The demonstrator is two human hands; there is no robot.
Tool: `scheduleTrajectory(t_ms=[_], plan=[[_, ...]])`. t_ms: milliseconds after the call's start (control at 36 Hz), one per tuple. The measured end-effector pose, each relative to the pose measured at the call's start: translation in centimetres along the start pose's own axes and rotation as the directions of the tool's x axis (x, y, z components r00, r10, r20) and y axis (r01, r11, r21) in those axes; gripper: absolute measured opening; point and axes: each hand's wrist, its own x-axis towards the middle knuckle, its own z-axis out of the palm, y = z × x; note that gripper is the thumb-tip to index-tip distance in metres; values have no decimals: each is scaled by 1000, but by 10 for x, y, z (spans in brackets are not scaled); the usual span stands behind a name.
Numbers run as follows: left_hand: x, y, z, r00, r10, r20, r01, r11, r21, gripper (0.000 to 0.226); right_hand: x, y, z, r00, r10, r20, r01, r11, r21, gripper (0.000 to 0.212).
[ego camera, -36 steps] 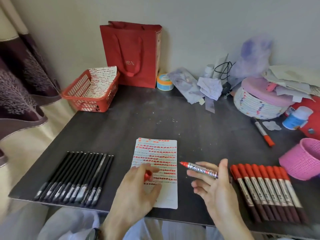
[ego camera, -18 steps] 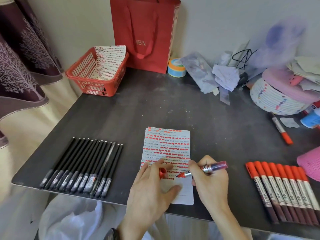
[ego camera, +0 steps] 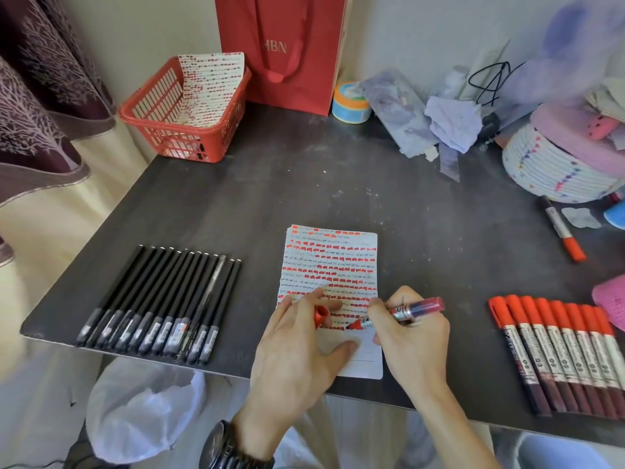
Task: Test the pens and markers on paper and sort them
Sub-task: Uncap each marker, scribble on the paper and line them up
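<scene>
A white paper sheet covered in rows of red marks lies at the front middle of the dark table. My right hand grips an uncapped red marker, its tip touching the lower part of the sheet. My left hand rests on the sheet's lower left and holds the red cap between its fingers. A row of black pens lies to the left. A row of capped red markers lies to the right.
A red basket holding a marked sheet stands at the back left, beside a red paper bag. A lone red marker, a woven basket, tape roll and a pink cup crowd the right side.
My right hand turned the marker from held up above the table down to the sheet, and its tip now touches the paper. The view has shifted closer and leftward.
</scene>
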Motion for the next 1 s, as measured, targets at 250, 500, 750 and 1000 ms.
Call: scheduleTrajectory(t_ms=[250, 500, 750, 1000], plan=[[0, 4, -1, 999, 4, -35, -4, 1000, 3, 54, 1, -1, 0, 1000, -12, 17, 12, 1000, -12, 39], [-1, 8, -3, 999, -10, -44, 10, 1000, 7, 56, 1, 0, -1, 999, -25, 33, 25, 1000, -8, 41], [-1, 8, -4, 999, 2, -36, -2, 1000, 11, 58, 1, 1, -1, 1000, -27, 16, 27, 999, -19, 39], [-2, 10, -9, 1000, -26, 17, 26, 1000, 18, 53, 5, -3, -11, 994, 101, -35, -87, 956, 280, 39]])
